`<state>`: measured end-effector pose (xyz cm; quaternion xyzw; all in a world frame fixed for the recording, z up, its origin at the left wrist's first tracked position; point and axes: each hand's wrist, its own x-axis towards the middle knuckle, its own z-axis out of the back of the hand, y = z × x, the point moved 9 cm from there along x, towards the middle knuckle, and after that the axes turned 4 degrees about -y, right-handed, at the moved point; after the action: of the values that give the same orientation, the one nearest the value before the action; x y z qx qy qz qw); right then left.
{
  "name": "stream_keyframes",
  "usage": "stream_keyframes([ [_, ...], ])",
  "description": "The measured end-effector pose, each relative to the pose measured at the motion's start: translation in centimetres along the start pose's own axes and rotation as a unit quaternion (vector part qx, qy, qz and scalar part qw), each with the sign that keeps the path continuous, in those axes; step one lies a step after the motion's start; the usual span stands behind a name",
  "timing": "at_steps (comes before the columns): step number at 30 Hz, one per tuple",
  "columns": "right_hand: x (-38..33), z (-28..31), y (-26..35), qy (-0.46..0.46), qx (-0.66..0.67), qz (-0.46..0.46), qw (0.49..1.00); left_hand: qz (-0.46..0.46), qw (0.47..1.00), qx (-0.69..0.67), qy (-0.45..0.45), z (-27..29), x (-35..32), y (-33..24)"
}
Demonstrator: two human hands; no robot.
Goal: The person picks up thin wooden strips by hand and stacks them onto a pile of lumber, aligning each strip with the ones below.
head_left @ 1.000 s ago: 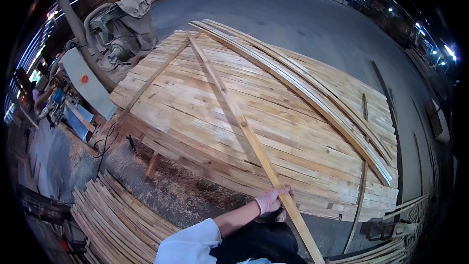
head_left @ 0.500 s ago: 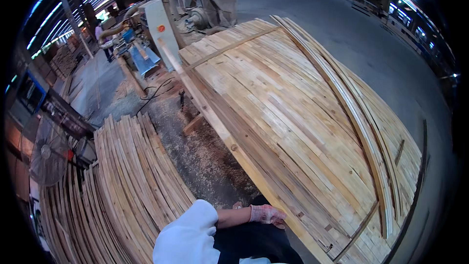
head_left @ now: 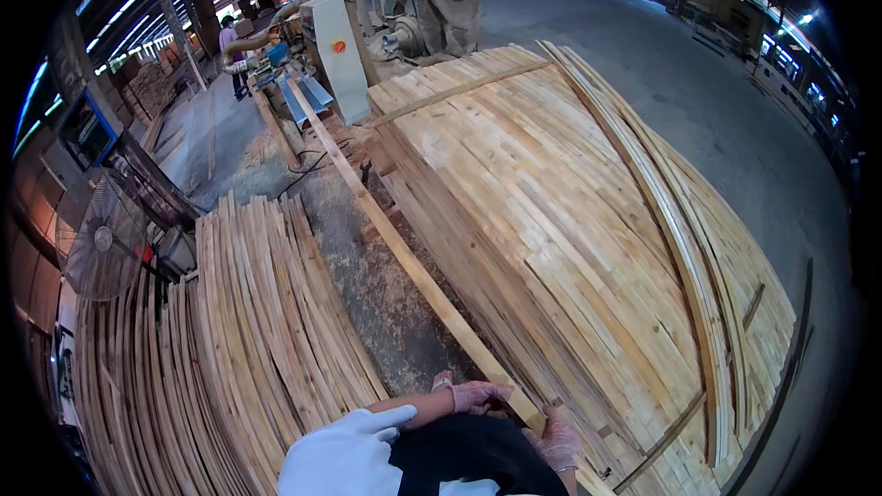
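Beside the stacked boards (head_left: 570,230), I'd best support the long plank (head_left: 402,250) evenly: left hand (head_left: 475,395) clasping it, right hand (head_left: 558,444) at its near end, grip unclear.

Pale yellow-tan plank (head_left: 397,243) — pinkish-white gloves (head_left: 478,395), white sleeve (head_left: 335,459) — light grey cabinet (head_left: 338,78), orange-red button (head_left: 339,47)

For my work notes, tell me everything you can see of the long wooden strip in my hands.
The long wooden strip is narrow, apparently bare wood, yellower nearby and paler farther off. It slants from lower right to upper left, between the broad board stack and the strip pile. The gloved left hand and right hand hold its near part. Its far end overlaps the grey-blue metal in view; contact is unclear.
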<state>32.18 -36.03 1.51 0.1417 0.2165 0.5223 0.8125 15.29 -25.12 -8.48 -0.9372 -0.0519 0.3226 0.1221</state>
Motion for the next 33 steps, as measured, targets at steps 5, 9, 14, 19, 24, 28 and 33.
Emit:
stream_keyframes([
  [5,-3.4,4.0,-10.5,0.008,0.085,-0.158,0.984,-0.022,0.992,0.097,-0.076,0.8,-2.6,-4.6],
  [9,-9.8,8.2,-16.7,0.013,0.039,-0.230,0.972,-0.009,0.991,0.123,-0.041,2.1,-5.3,-8.8],
  [14,-7.9,4.6,-10.0,0.088,0.109,-0.215,0.966,-0.089,0.982,0.129,-0.108,8.3,-7.5,-18.3],
  [19,1.4,0.3,0.1,0.097,0.184,-0.149,0.967,-0.214,0.957,0.165,-0.108,15.7,-9.9,-32.4],
  [24,10.3,0.1,8.4,0.011,0.174,-0.212,0.961,-0.336,0.925,0.034,-0.174,20.1,-11.8,-41.6],
  [28,15.3,-1.8,15.8,0.076,0.194,-0.228,0.951,-0.214,0.964,0.148,-0.047,16.6,-9.7,-36.8],
  [33,20.9,-4.0,24.6,0.036,0.210,-0.135,0.968,0.027,0.959,0.253,0.125,11.4,-2.4,-18.9],
])
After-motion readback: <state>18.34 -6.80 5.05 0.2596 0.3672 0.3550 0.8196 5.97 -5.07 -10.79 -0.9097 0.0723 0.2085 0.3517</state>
